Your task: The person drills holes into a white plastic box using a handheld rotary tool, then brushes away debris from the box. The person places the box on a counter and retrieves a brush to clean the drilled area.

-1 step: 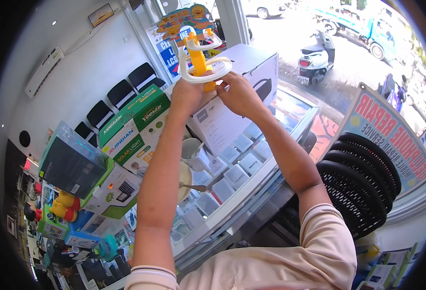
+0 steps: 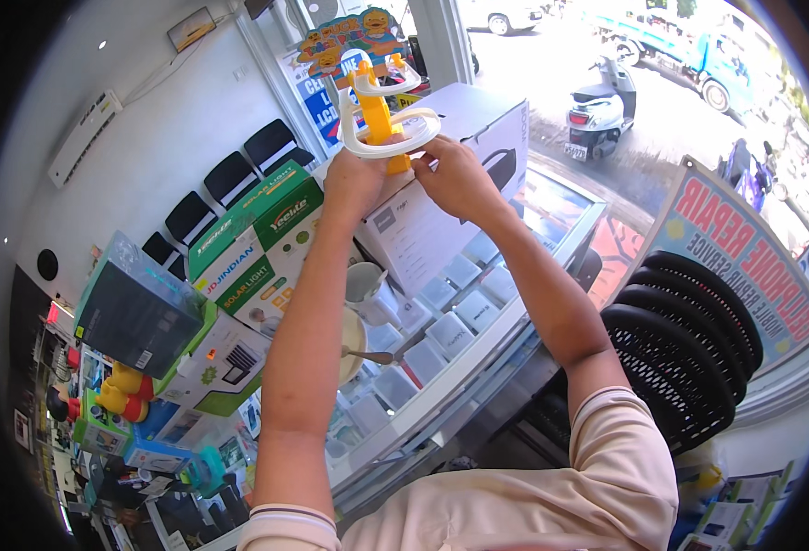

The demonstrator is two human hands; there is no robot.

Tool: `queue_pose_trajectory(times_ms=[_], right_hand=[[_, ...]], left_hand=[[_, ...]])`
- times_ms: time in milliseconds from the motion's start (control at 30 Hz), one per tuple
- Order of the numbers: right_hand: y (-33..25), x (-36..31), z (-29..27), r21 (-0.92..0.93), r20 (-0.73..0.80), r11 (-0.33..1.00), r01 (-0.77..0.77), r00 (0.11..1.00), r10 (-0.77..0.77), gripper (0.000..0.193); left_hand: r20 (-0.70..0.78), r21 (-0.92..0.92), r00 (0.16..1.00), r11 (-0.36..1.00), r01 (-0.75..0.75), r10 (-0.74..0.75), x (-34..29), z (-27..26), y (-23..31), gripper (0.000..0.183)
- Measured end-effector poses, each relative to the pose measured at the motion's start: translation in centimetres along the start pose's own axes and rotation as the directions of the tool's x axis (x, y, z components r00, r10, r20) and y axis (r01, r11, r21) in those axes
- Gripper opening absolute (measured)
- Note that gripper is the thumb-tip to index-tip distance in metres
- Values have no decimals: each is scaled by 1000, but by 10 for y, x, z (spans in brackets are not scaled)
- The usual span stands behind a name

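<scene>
Both my arms reach forward to a yellow and white duck track toy (image 2: 375, 118) with looping white rails and a yellow central post. It stands on top of a large white box (image 2: 423, 225), with a colourful cartoon-duck sign (image 2: 354, 41) rising behind it. My left hand (image 2: 356, 179) is closed around the lower part of the post, its fingers partly hidden by the white rail. At the toy's right side, my right hand (image 2: 455, 179) pinches near the yellow base and the rail's edge.
Green and white boxes (image 2: 258, 241) and a dark box (image 2: 138, 298) are stacked at left. Nearer me, a grey-white mug (image 2: 365, 283) and a bowl with a spoon (image 2: 368, 355) rest on the glass display counter (image 2: 395, 418). Black stacked chairs (image 2: 680, 340) stand at right.
</scene>
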State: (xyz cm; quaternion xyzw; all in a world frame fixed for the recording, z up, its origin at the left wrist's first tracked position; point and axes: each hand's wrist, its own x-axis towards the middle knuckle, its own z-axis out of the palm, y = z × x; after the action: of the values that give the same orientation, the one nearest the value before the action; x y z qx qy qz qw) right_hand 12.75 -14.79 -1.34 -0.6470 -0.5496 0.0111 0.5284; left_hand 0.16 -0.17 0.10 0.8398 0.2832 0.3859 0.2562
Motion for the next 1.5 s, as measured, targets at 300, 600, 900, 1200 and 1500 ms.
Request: queue_pose_trajectory(times_ms=[300,600,900,1200,1500], right_hand=[[30,17,-1,-185,-59,982,45,997,-57,33],[31,34,3,-204,13,979,27,1000,-25,30],[31,32,14,-132,21,989,-59,998,62,48],[24,23,6,-119,20,992,-45,999,48,52],[54,-31,-24,168,-160,972,-163,968,190,37]], left_hand=[[-74,-74,997,996,-41,36,-1,9,-6,58],[-65,-33,998,999,-10,8,-3,8,-3,55],[-40,29,999,999,37,-36,-10,6,3,56],[-34,128,999,991,44,-40,-7,7,1,54],[55,-196,995,977,90,-81,-5,-6,3,56]])
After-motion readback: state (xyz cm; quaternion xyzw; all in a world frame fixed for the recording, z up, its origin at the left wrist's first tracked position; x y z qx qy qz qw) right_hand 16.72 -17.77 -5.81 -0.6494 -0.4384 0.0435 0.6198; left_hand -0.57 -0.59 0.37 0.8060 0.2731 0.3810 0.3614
